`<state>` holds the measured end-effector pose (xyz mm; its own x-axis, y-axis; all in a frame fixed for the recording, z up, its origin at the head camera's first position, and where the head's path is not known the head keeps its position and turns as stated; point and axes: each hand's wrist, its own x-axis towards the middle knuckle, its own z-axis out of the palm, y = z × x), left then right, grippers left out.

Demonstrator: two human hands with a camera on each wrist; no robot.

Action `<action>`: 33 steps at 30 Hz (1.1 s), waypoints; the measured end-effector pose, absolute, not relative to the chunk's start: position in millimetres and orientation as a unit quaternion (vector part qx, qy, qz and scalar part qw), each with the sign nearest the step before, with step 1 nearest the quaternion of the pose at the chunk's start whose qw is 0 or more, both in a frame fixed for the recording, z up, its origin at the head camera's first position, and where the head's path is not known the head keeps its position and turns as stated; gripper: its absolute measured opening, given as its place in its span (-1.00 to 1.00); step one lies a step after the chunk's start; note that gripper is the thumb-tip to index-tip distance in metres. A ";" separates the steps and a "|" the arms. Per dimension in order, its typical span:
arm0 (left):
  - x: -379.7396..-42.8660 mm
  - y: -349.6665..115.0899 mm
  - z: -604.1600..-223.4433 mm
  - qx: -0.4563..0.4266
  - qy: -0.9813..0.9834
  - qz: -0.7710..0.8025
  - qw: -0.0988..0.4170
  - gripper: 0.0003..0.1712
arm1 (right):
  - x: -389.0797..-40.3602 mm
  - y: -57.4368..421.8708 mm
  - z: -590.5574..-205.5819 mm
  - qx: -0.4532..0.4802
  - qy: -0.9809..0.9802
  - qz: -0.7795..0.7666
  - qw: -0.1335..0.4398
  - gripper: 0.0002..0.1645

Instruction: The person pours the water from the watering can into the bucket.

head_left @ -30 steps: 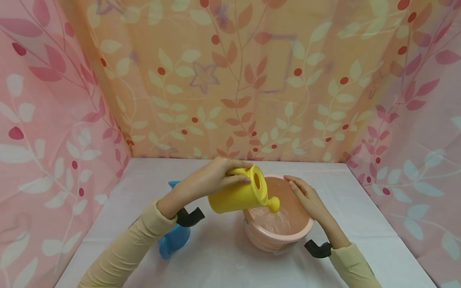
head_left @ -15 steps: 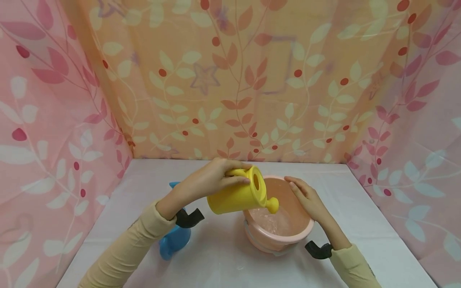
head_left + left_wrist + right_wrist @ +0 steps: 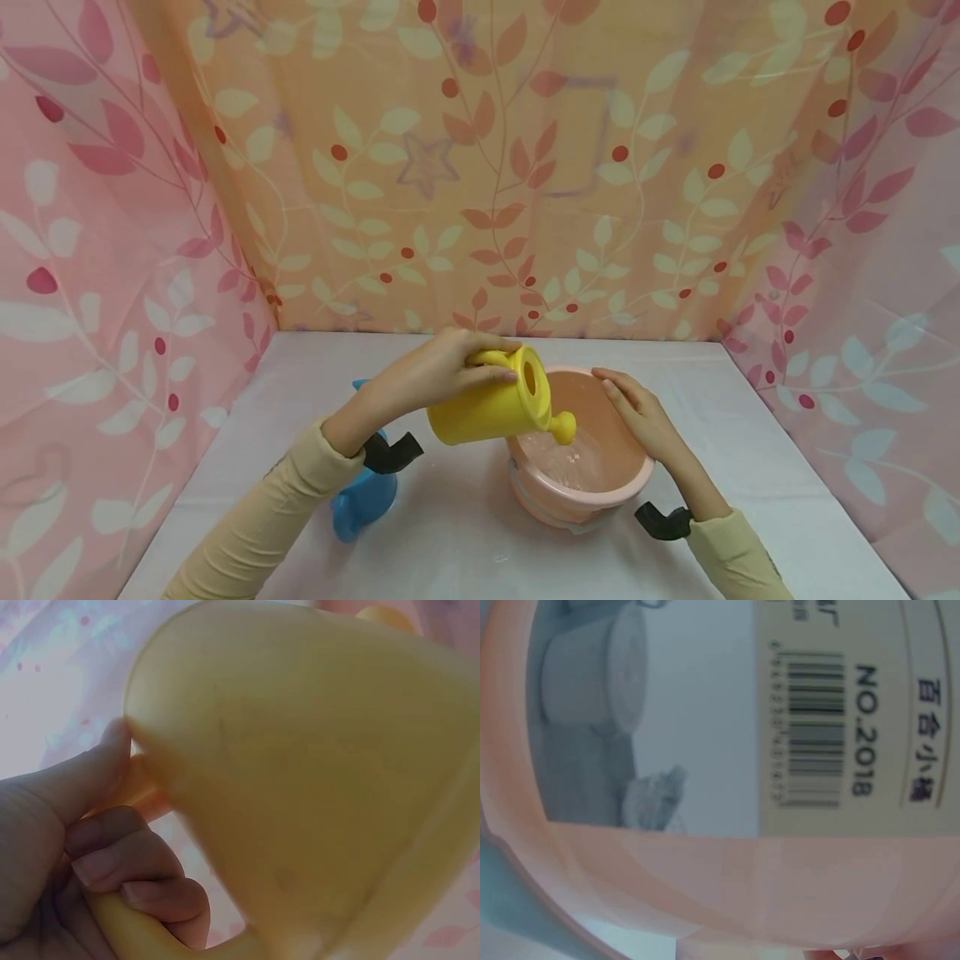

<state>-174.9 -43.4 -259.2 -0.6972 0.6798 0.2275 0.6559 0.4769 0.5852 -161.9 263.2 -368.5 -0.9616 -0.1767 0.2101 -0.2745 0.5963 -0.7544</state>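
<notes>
From where I watch, the fingers of the left hand (image 3: 453, 367) are curled around the yellow loop handle (image 3: 142, 930), and one digit, I think the thumb, lies against the body of the yellow plastic watering can (image 3: 480, 417). So the can is inside the grip of this hand, held above the table. The fingers of the right hand (image 3: 637, 408) look nearly straight and close together, and they rest on the far right rim of the pale pink round plastic bucket (image 3: 585, 497); how firmly they press, I cannot tell.

The relation I judge as decisive is this: the long axis of the can runs from left to right, its mouth tilted to the right, and its round yellow spout head (image 3: 562, 427) appears over the left part of the bucket's opening. The right hand is the nearer one to the bucket. Inside glints what looks like clear water (image 3: 562, 467). Further left, a blue plastic object (image 3: 367, 500), partly hidden by the left forearm, stands on the white-covered table (image 3: 450, 542).
</notes>
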 end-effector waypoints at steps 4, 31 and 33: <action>-175.2 -45.3 -257.9 0.388 0.861 0.330 0.011 -0.48 | -162.2 263.5 -369.2 0.131 -0.891 0.431 0.062 -0.54; -178.6 -57.7 -257.8 0.364 0.868 0.337 0.032 -0.48 | -162.6 263.8 -370.6 0.135 -0.889 0.432 0.063 -0.54; -179.0 -59.3 -258.4 0.363 0.866 0.343 0.036 -0.48 | -163.6 264.6 -371.9 0.135 -0.889 0.434 0.063 -0.54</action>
